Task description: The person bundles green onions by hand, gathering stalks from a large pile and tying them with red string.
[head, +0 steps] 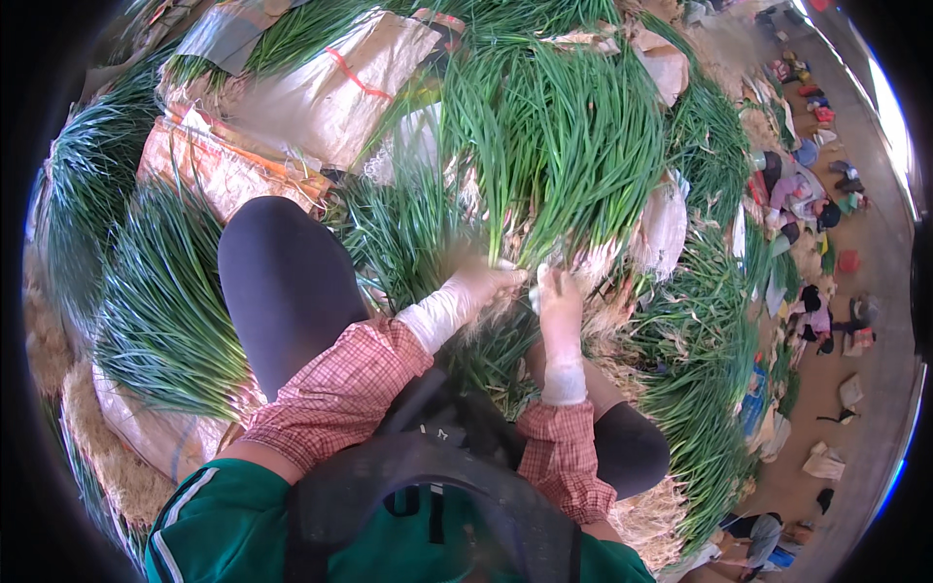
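My left hand [485,280], in a pale glove, is at the lower ends of a few green onion stalks [498,229]. Its fingers point to the right and seem closed around the stalk bases, partly blurred. Just to the right, my right hand [561,295], also gloved, has its fingers bent at the white root ends of the pile; whether it grips a stem is hidden. A thick heap of green onions [561,138] spreads out in front of both hands, leaves pointing away and pale bulbs [594,259] towards me.
Bundled green onions [171,306] lie beside my left knee [284,291]. Loose onions and trimmings [700,291] cover the ground at right. Woven sacks [350,80] and an orange-printed sack [226,164] lie ahead. Other people [798,193] sit farther off at right.
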`<state>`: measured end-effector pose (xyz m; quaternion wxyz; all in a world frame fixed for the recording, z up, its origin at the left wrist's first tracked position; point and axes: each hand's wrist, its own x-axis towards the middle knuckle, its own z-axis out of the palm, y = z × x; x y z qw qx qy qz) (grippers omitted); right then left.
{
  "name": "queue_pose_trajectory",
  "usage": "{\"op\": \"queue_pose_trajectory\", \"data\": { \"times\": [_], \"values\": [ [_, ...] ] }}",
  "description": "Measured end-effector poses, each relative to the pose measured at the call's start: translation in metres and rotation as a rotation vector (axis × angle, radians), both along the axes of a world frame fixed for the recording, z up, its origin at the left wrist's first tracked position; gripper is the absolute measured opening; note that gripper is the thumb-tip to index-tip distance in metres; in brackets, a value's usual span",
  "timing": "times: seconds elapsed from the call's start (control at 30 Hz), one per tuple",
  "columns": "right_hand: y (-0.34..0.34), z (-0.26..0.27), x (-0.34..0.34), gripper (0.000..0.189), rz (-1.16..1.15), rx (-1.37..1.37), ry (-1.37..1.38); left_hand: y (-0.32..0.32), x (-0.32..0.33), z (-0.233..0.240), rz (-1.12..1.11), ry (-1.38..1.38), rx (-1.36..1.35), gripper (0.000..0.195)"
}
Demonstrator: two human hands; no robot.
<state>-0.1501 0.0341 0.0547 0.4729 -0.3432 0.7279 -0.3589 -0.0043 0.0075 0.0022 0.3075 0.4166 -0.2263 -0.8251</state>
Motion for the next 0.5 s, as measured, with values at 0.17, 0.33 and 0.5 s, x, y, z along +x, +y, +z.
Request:
{"op": "queue_pose_trajectory", "data": {
  "times": [0.17,0.33,0.5],
  "values": [
    [-0.025,-0.047,0.000,0.016,-0.218,-0.276,-0.095,0.007,-0.005,0.021,0.072,-0.074,-0.057,0.012],
    [-0.010,-0.068,-0.025,0.025,-0.350,-0.240,-0.703,0.003,0.011,0.006,0.076,0.142,-0.001,0.013],
    [-0.011,-0.035,0.021,0.039,-0.014,-0.079,-0.478,0.010,0.014,-0.001,0.073,-0.030,-0.067,0.017]
  ]
}}
